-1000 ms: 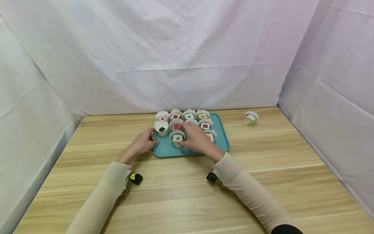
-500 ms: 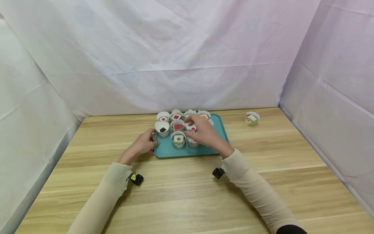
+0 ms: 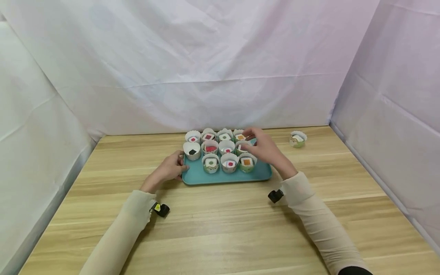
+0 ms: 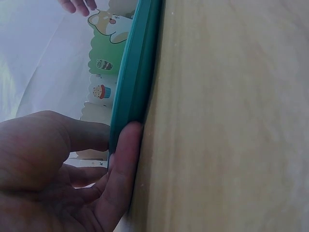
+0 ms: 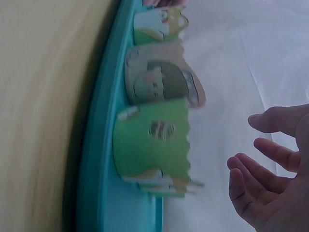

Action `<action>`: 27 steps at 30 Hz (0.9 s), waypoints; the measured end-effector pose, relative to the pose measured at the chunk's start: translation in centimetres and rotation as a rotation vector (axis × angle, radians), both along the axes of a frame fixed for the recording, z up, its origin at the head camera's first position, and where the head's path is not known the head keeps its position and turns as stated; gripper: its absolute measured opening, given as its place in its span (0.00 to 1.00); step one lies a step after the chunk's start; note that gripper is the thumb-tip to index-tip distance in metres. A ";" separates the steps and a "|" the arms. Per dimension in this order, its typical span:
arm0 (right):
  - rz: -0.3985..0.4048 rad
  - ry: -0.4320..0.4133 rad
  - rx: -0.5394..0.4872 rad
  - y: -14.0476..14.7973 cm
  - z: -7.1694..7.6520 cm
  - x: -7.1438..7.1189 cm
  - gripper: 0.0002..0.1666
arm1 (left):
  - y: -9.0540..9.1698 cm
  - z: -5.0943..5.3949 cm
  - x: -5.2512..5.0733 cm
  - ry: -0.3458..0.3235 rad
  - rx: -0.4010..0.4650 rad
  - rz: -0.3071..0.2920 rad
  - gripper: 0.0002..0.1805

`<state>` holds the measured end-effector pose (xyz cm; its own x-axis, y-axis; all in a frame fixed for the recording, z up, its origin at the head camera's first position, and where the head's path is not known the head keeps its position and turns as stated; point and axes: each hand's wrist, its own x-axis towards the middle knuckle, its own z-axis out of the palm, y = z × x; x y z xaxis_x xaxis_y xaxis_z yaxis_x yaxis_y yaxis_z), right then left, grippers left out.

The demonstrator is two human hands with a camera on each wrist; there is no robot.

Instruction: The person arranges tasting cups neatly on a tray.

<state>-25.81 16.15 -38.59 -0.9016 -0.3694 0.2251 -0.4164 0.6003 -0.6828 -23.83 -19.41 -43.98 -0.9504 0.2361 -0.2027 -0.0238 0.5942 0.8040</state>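
My left hand (image 3: pixel 167 168) holds the left rim of a teal tray (image 3: pixel 196 175); the left wrist view shows fingers and thumb (image 4: pixel 87 135) pinching that rim. Several scalloped paper cups stand on the tray, each with a small piece inside. The front row has a cup with a green-dotted white piece (image 3: pixel 211 163), one with a pink-marked piece (image 3: pixel 229 163) and one with an orange square (image 3: pixel 246 163). My right hand (image 3: pixel 264 148) hovers over the tray's right side, partly covering a cup (image 3: pixel 240 146). Its fingers (image 5: pixel 251 181) are spread, with nothing between them.
A lone paper cup (image 3: pixel 297 139) with a white piece stands on the wooden table (image 3: pixel 213 229), right of the tray. White cloth (image 3: pixel 213 65) hangs behind the table and along both sides.
My right hand has moved right and lifted away from the front-row cups, uncovering the pink-marked and orange-square cups. The left hand stays at the tray's rim.
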 end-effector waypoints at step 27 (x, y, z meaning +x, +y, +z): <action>-0.329 -0.019 -0.082 12.3 -1.9 -3.0 0.25 | -0.1 0.0 0.0 0.006 -0.013 -0.006 0.35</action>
